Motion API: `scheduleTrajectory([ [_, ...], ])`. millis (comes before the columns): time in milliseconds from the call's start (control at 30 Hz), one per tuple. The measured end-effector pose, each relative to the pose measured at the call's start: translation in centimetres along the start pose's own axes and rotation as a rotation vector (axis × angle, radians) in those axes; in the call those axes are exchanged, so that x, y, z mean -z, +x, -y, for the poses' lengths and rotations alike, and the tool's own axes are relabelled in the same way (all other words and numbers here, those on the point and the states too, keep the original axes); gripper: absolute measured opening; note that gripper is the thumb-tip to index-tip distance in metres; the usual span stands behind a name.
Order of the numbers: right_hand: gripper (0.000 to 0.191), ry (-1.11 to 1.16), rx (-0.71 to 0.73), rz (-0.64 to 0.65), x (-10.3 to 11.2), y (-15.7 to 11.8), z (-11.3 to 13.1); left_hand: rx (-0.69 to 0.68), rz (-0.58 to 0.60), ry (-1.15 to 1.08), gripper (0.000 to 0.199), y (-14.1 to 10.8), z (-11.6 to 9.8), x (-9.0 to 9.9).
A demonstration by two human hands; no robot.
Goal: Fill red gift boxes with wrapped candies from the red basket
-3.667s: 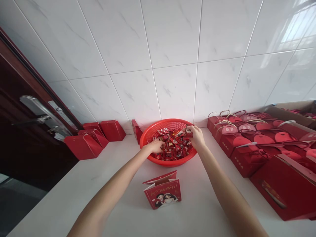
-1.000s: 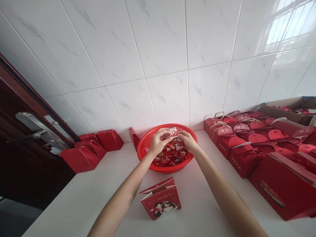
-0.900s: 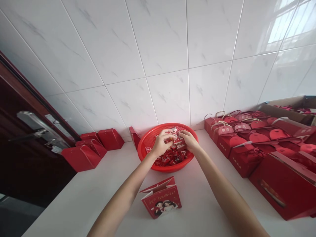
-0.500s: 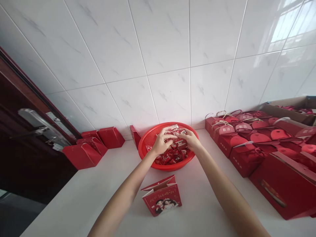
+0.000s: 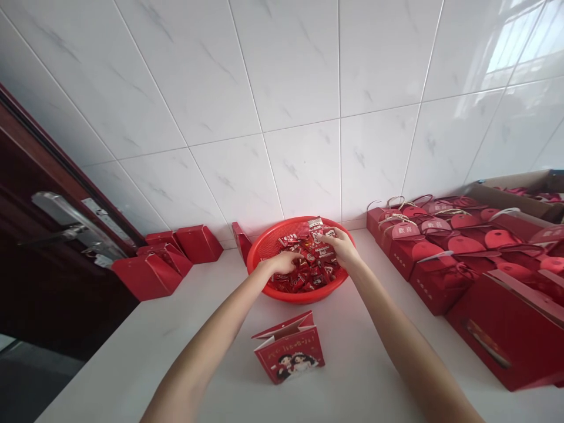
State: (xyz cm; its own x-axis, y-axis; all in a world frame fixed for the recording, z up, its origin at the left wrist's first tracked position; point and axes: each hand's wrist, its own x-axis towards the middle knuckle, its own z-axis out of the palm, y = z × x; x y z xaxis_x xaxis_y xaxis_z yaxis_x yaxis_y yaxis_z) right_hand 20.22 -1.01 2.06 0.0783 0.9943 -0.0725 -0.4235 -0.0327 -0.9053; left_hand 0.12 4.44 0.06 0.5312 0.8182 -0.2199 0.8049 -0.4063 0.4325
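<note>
Had the left hand (image 5: 282, 263) curled among wrapped sweets (image 5: 314, 277) at nine o'clock in the red basket (image 5: 304, 298); could not tell if grasping any. Pinched red packets (image 5: 316, 225) in the right hand (image 5: 344, 247) at two o'clock. Saw an open paper bag (image 5: 291, 355) upright at six o'clock from the basket, gift boxes (image 5: 434, 285) at three.

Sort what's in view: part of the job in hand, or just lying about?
Job in hand:
left hand and right hand, both at the basket
red basket
wrapped packets inside it
probably the open red bag in front

Apparently lying about:
red bags at left
red boxes at right
cardboard box, far right
</note>
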Motion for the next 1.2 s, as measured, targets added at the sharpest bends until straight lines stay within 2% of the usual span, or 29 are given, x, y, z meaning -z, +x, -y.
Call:
scheduleTrajectory([
  [267,0.032,-0.023,-0.002,-0.008,-0.1,-0.2,0.1,0.061,0.123,0.096,0.039,-1.1,0.4,0.5],
  [433,0.031,-0.030,0.001,-0.021,-0.2,-0.2,0.2,0.050,0.152,0.078,0.041,-1.3,-1.0,0.5],
  [600,0.029,-0.035,0.006,-0.028,-0.2,-0.3,0.3,0.011,0.215,0.071,0.051,-1.4,-1.6,0.2],
  [833,0.031,-0.041,0.025,-0.016,-0.2,-0.3,0.2,-0.035,0.199,0.041,0.021,-1.3,-1.0,-0.1],
  [933,0.031,-0.048,0.022,-0.013,-0.1,-0.2,0.1,-0.067,0.168,0.035,0.017,-1.3,-1.2,-0.2],
  [1100,0.030,-0.059,0.029,-0.022,0.0,0.0,0.0,-0.116,0.081,0.025,0.040,-1.1,-2.0,-0.2],
  [1200,0.032,-0.066,0.030,-0.021,0.0,0.0,0.1,-0.196,0.048,-0.005,0.047,-0.6,-2.7,-0.5],
])
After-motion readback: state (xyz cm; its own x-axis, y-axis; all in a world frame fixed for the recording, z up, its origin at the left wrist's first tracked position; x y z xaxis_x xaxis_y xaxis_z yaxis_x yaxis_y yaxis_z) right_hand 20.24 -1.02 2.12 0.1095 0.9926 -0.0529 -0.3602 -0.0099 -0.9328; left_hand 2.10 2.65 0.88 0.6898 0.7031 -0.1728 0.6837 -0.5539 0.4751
